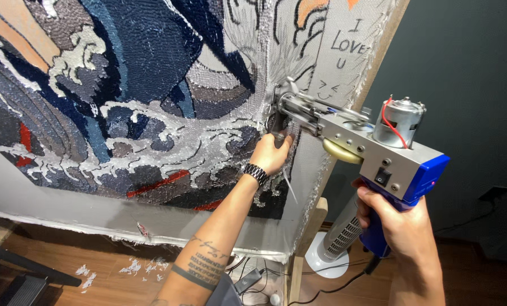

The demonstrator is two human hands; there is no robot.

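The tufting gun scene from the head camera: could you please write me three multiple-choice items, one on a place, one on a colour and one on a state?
1. Where does the tip of the tufting gun sit?
A. on the floor
B. against the tufting cloth, near the rug design's right edge
C. on a shelf

2. What colour is the gun's handle?
A. blue
B. green
C. orange

3. What is the left hand doing?
A. hanging free
B. holding scissors
C. gripping the gun's front handle at the cloth

Answers: 1 B, the needle end meets the fabric. 2 A, the right hand wraps blue plastic. 3 C, its fingers close around the dark grip.
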